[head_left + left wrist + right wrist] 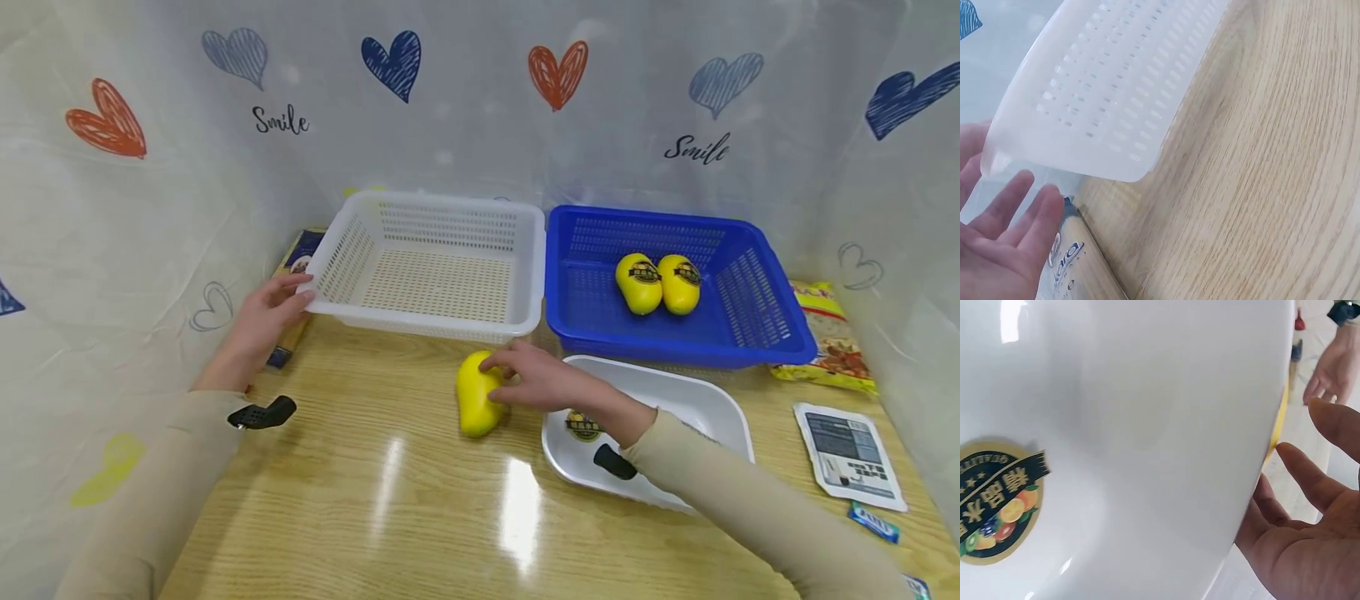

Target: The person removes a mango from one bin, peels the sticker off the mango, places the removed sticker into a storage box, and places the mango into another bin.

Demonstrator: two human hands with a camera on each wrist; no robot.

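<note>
Head view: yellow fruit, mango-shaped, lies on the wood-grain desk, in front of the white basket and left of the white tray. Right hand reaches across the tray; fingers loosely bent and spread, tips on the fruit's right side, not closed round it. Left hand at the white basket's left rim, fingers relaxed, tips touching the rim. Blue basket stands just beside the white one, to its right; inside, two stickered yellow fruits lie side by side, touching. Right edge of desk: yellow snack bag, flat white packet, small blue wrapper. Tan-and-blue package left of the white basket.

Left wrist view: corner of the white basket above the hand. Two fingers extended, apart from the basket wall; others partly hidden behind its rim. Package lies below the corner, lettering only partly legible.

Right wrist view: tray interior fills most of the field; round fruit-print sticker on its floor. A yellow sliver of the fruit shows past the tray rim, one fingertip against it, another finger free.
</note>
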